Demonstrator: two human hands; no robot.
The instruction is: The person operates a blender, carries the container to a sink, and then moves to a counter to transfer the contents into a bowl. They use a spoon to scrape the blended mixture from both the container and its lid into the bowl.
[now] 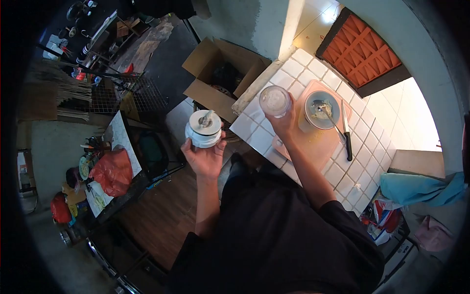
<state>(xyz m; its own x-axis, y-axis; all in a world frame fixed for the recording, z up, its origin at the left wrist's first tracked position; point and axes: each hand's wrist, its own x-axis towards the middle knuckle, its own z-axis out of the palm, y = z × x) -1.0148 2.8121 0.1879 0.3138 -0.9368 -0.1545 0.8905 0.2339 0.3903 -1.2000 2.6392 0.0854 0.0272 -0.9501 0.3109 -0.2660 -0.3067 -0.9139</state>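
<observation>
My left hand (pixel 206 160) is closed around a white round appliance head (pixel 199 138), held up left of the counter. A flat disc with a pale, smeared fitting at its centre faces up. At the edge of the tiled counter, my right hand (pixel 284 123) grips a clear plastic cup (pixel 275 99), whitish inside. Just right of it, a grey bowl (pixel 310 105) contains pale, crumbly food and a spoon (pixel 337 128). The bowl stands on a pink cutting board (pixel 313 152). Along the board's right side lies a knife (pixel 348 139) with a black handle.
White tiles cover the counter (pixel 361 169). An open cardboard box (pixel 208 95) stands beyond its left edge. To the far left, a red plastic bag (pixel 113 171) lies on a small table. A teal cloth (pixel 416 188) hangs at the right, and an orange lattice panel (pixel 360 49) is behind.
</observation>
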